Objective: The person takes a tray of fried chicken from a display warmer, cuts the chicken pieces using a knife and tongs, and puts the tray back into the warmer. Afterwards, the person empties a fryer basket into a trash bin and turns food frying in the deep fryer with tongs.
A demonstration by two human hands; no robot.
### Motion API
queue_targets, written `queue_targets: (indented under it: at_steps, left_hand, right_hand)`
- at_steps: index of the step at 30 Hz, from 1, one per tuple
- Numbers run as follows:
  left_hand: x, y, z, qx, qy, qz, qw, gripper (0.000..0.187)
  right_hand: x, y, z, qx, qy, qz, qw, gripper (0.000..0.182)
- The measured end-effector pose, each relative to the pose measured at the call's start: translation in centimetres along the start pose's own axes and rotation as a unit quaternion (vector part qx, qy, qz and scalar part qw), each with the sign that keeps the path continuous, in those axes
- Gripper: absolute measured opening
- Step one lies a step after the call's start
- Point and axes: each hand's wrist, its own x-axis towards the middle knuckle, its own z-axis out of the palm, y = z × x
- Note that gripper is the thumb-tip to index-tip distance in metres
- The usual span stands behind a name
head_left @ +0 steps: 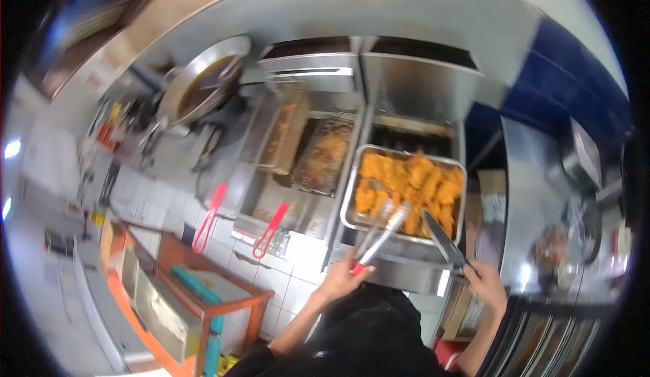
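A metal tray (347,204) full of golden fried pieces (406,181) sits on the fryer in front of me. My left hand (343,275) is closed round metal tongs (387,231) with a red part near the grip; their tips reach over the tray's near edge, beside the fried pieces. In my right hand (485,283) is a large dark-bladed knife (441,238). Its tip points at the pieces at the near right of the tray. Whether the tongs or the blade touch the food is unclear.
Fryer baskets (325,153) with red handles (271,231) stand left of the tray. Farther left is a large wok (203,82) of dark liquid. An orange-framed table (230,294) is at the lower left, a steel counter (525,174) at the right.
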Motion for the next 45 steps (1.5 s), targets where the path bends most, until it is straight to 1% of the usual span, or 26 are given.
queue_targets:
  at_steps: [1,3,6,8,11,12,13,16,18,21,22,24,26,27,29,30,32,33,34,36,37,39,40,42,43,45]
  left_hand:
    - [0.2,0.6,0.2,0.024,0.01,0.012,1.0,0.073]
    - [2.2,-1.0,1.5,0.021,-0.04,0.0,0.999,0.073]
    - [3.9,-2.5,1.0,-0.041,-0.058,0.014,0.997,0.072]
    - [3.7,-1.6,-2.5,-0.092,-0.08,0.01,0.992,0.072]
    - [1.8,1.3,-13.2,0.01,0.067,0.115,0.991,0.075]
    - [0.0,3.5,-18.0,0.038,0.112,0.131,0.984,0.077]
    - [-1.5,5.3,-22.5,0.078,0.131,0.12,0.981,0.079]
    - [-2.4,5.5,-34.0,0.206,0.19,0.124,0.952,0.083]
    - [-1.6,3.4,-39.9,0.307,0.258,0.162,0.902,0.081]
    - [-0.9,2.8,-46.2,0.488,0.257,0.085,0.829,0.08]
    - [-0.5,2.2,-47.4,0.49,0.251,0.092,0.83,0.08]
    - [1.0,0.8,-49.7,0.629,0.22,0.108,0.738,0.078]
    - [2.4,-0.4,-50.1,0.666,0.199,0.117,0.709,0.076]
    - [3.1,-0.8,-49.7,0.719,0.181,0.124,0.659,0.076]
    - [5.3,-2.9,-48.9,0.784,0.159,0.162,0.578,0.073]
    - [6.5,-3.7,-48.2,0.781,0.146,0.182,0.58,0.073]
    - [9.7,-4.6,-46.0,0.815,0.14,0.184,0.532,0.072]
    - [11.1,-5.7,-44.9,0.836,0.144,0.202,0.489,0.06]
    - [12.3,-5.8,-43.8,0.836,0.138,0.201,0.491,0.058]
    - [14.4,-5.2,-42.3,0.805,0.09,0.15,0.566,0.063]
    - [14.8,-5.1,-42.3,0.805,0.082,0.167,0.564,0.063]
    - [14.1,-4.9,-43.2,0.733,0.076,0.242,0.631,0.066]
    - [13.4,-4.3,-43.5,0.736,0.07,0.237,0.63,0.066]
    - [11.7,-1.8,-43.8,0.651,0.058,0.244,0.717,0.073]
    - [10.4,-0.5,-44.0,0.653,0.057,0.239,0.716,0.073]
    - [7.1,2.4,-43.9,0.514,0.104,0.292,0.8,0.066]
  right_hand:
    - [-0.9,-0.2,0.0,0.094,-0.017,0.103,0.99,0.027]
    - [-1.9,-2.5,1.7,0.214,0.033,0.148,0.965,0.028]
    - [0.3,-2.4,6.0,0.303,0.108,0.09,0.943,0.026]
    - [3.1,-4.0,8.9,0.244,0.149,0.036,0.958,0.024]
    - [6.7,-11.0,12.5,0.225,0.096,-0.058,0.968,0.017]
    - [7.8,-13.8,13.2,0.21,0.055,-0.04,0.975,0.015]
    - [8.8,-16.3,14.7,0.262,0.015,-0.04,0.964,0.016]
    - [12.5,-23.2,19.5,0.25,-0.055,-0.113,0.96,0.016]
    - [14.8,-27.2,22.9,0.249,-0.073,-0.108,0.96,0.019]
    - [18.4,-31.8,28.2,0.31,-0.098,-0.084,0.942,0.021]
    - [20.0,-32.0,30.2,0.332,-0.11,-0.071,0.934,0.021]
    - [22.6,-32.1,34.2,0.39,-0.126,-0.028,0.912,0.025]
    - [23.2,-32.4,37.1,0.429,-0.126,0.014,0.894,0.031]
    - [23.4,-32.4,37.9,0.456,-0.15,0.014,0.877,0.047]
    - [22.9,-32.7,39.0,0.458,-0.131,0.012,0.879,0.056]
    - [22.4,-33.2,39.1,0.459,-0.114,0.004,0.881,0.064]
    - [21.4,-33.4,38.7,0.462,-0.115,0.015,0.879,0.079]
    - [21.0,-33.0,38.6,0.44,-0.115,0.006,0.891,0.089]
    - [20.2,-32.9,37.9,0.433,-0.106,0.007,0.895,0.089]
    - [19.3,-30.6,37.2,0.399,-0.081,-0.015,0.913,0.087]
    - [18.1,-29.4,36.7,0.4,-0.044,-0.028,0.915,0.078]
    - [15.8,-25.7,35.1,0.409,-0.044,-0.017,0.911,0.063]
    - [14.5,-23.7,34.4,0.444,-0.01,-0.004,0.896,0.047]
    - [11.9,-19.1,32.7,0.459,0.087,0.07,0.881,0.037]
    - [10.5,-17.1,31.8,0.463,0.145,0.084,0.871,0.035]
    - [7.5,-12.1,30.2,0.448,0.261,0.12,0.847,0.032]
